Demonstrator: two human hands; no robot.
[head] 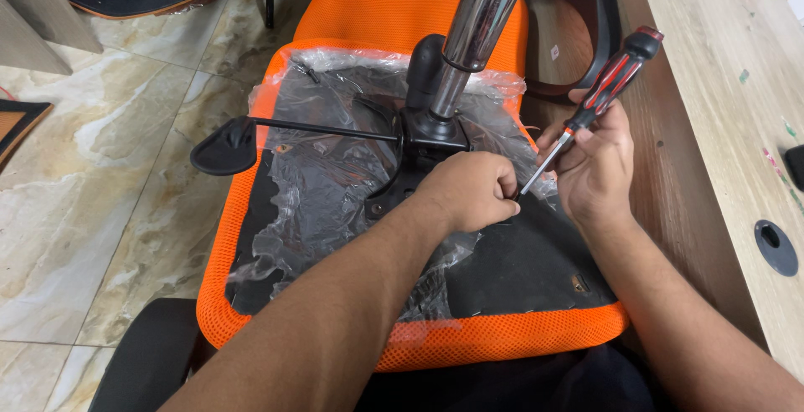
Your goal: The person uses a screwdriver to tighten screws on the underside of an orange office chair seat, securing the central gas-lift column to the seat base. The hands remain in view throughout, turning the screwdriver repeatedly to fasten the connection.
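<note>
Head view. Glossy marbled floor tile (100,169) at left; pale wood-grain surface (712,85) at right, with a round cable grommet (776,247).

Upturned seat (502,337) centred: orange mesh rim, black underside under crinkled clear plastic film (327,186). Black steel mechanism plate (419,140) bolted at centre, carrying a polished chrome cylinder (481,18) and a thin lever with a paddle end (222,148).

Left hand (469,190): fingers curled shut, pinching at the screwdriver tip; any fastener held cannot be made out.

Right hand (595,165): fingers closed around the red-and-black screwdriver (599,98), shaft angled down-left.

Hazards, as judged:
- Tip slip off the fastener; puncture risk to left fingertips just beside it.
- Loose film snagging under the tip.
- Cross-threading from the angled shaft.
</note>
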